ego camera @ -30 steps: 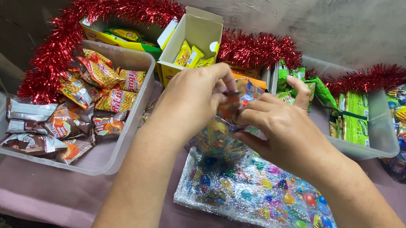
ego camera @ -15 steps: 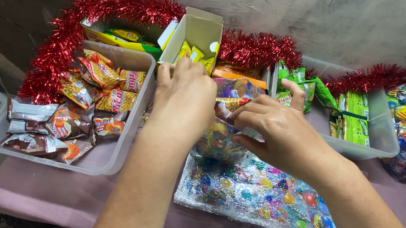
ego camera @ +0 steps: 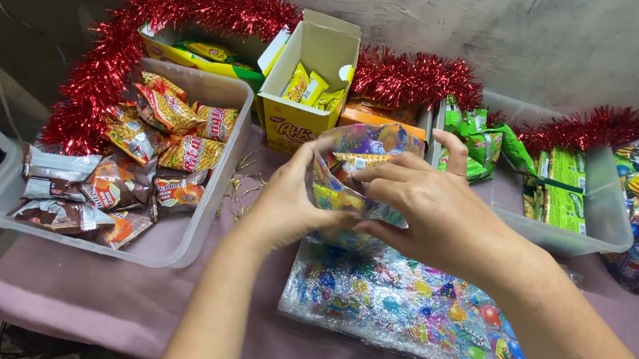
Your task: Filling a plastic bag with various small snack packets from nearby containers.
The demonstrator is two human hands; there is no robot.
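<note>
Holding open a shiny multicolour patterned gift bag point(ego camera: 359, 175), left hand point(ego camera: 294, 200) and right hand point(ego camera: 433, 214) both pinch its rim, mouth spread upward. Just below the grip lies a stack of matching bags point(ego camera: 408, 313); beyond it, a yellow carton point(ego camera: 305, 84) and red tinsel point(ego camera: 195, 11).

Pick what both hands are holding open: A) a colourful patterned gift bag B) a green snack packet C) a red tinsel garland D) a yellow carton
A: the left hand and right hand grip the mouth of a colourful patterned gift bag, above a stack of the same bags.
</note>
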